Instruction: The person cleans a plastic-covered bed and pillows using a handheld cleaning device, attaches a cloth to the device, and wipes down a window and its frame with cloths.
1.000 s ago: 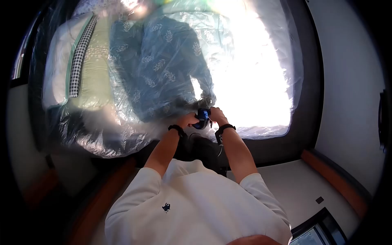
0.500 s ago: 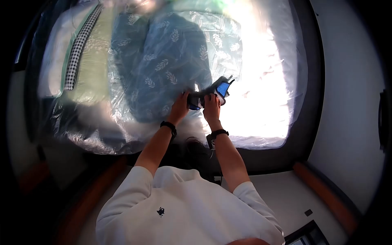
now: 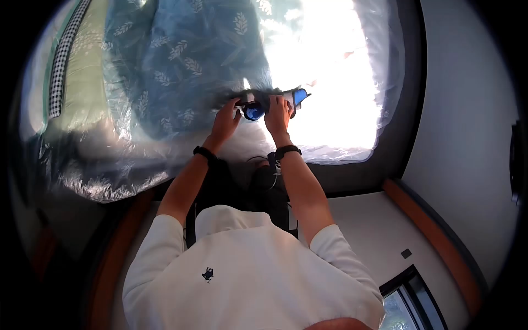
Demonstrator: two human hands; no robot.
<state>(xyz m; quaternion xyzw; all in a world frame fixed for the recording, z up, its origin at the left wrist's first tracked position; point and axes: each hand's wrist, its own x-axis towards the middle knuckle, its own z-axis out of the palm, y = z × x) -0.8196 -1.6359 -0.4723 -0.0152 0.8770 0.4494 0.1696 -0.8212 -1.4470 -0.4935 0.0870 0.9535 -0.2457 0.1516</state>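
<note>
A black-and-grey strapped fabric item with blue parts [image 3: 254,112] is held just above the plastic-covered bed; its exact kind cannot be made out. My left hand [image 3: 224,122] pinches a dark part at its left end, thumb and fingers bent. My right hand [image 3: 278,114] is wrapped over its middle, close to a blue flap that sticks out to the right. A rounded blue surface shows between the two hands. Each wrist wears a black band, and a thin light cord hangs at the right one.
Clear plastic sheeting [image 3: 148,144] covers the bed, over a blue-green leaf-patterned quilt [image 3: 187,66]. A black-and-white checked strip [image 3: 62,71] lies at the left. Strong sunlight washes out the right side. A dark bed edge [image 3: 352,179] runs in front of me, with a pale wall [image 3: 462,88] at right.
The view has shifted, so the bed sits higher and further left. My left hand has moved a little away from my right, and more of the rounded blue part shows between them.
</note>
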